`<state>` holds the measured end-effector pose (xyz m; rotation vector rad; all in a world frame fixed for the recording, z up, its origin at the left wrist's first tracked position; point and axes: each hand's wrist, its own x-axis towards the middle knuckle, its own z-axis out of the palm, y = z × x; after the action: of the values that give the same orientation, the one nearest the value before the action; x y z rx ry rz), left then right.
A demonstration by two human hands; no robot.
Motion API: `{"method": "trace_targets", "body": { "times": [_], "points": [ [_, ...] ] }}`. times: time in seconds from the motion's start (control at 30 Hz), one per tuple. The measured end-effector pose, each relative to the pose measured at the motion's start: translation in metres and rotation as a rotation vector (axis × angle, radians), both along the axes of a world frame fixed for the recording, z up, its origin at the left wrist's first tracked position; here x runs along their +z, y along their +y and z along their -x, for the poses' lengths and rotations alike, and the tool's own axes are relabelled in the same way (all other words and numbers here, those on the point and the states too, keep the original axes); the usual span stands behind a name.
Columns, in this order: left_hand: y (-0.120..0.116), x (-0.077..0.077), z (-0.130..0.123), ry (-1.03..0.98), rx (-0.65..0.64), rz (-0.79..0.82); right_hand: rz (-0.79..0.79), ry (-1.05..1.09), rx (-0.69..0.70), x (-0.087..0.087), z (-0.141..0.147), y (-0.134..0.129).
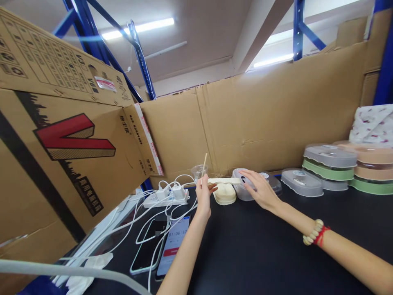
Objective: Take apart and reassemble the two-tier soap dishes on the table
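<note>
My left hand [204, 194] is closed at the near end of a flat cream-white strip [224, 180]. A thin wooden stick [204, 163] rises above its fingers; I cannot tell whether the hand grips it or it stands in the clear plastic cup [196, 169] behind. My right hand [259, 189] has its fingers and thumb around the top of a translucent grey plastic box [241, 194], at the strip's other end. Below the strip sits a cream divided container [225, 196] on the black tabletop. Another grey lidded box [274, 186] stands partly hidden behind my right hand.
At right are a grey lidded box [302, 183] and stacks of grey, green and peach boxes [330, 162]. At left lie a power strip [167, 199] with tangled white cables and two phones [175, 246]. Cardboard [260, 114] walls the back; a large carton [73, 155] leans in.
</note>
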<state>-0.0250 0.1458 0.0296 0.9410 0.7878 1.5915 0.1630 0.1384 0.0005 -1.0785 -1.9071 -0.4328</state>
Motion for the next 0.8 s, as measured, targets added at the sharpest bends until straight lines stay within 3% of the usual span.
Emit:
{"method": "trace_targets", "body": {
  "times": [0.13,0.27,0.4,0.5,0.67,0.8],
  "points": [
    [-0.002,-0.001,-0.002,-0.114,-0.078,0.124,-0.113,-0.080,0.176,-0.003,0.009,-0.006],
    [0.000,-0.007,-0.005,-0.130,-0.127,0.167,-0.193,-0.119,0.167,-0.011,0.014,-0.006],
    [0.002,-0.015,-0.005,0.072,-0.169,0.193,-0.258,-0.190,0.101,-0.019,0.017,-0.003],
    [0.003,-0.020,-0.006,0.272,-0.112,0.175,-0.256,-0.298,0.111,-0.022,0.019,0.002],
    [0.006,-0.031,-0.008,0.521,0.021,-0.007,-0.282,-0.387,0.093,-0.028,0.021,0.016],
    [0.008,-0.036,-0.010,0.644,0.077,0.060,-0.233,-0.410,0.087,-0.032,0.024,0.026]
  ]
}}
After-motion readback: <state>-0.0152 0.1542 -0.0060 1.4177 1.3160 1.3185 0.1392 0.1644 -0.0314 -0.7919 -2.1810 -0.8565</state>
